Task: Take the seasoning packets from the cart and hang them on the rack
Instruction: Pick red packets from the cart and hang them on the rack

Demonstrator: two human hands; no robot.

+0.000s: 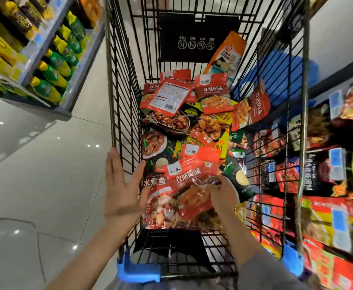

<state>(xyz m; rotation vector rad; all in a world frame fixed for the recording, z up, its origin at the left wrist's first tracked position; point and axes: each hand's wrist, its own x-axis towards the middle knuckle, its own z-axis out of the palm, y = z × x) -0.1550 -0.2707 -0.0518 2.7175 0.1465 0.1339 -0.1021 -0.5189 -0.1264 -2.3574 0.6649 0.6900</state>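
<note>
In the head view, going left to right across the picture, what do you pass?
Shelf of green and yellow bags → left hand → red packet → right hand → cart's right wire wall → rack of hanging packets.

1. The right hand (223, 193) reaches in among the packets; its fingertips are smeared, so its grip on the red packet (194, 185) cannot be told.
2. The rack (334, 176) at the right is badly blurred; its packets' print is unreadable, and the picture's edge cuts it off.
3. The lower packets in the cart (125, 114) are buried under the upper ones, only corners showing.
4. The shelf (45, 55) at upper left is cropped and blurred.
5. The left hand (123, 191) covers part of the cart's side wires.
</note>
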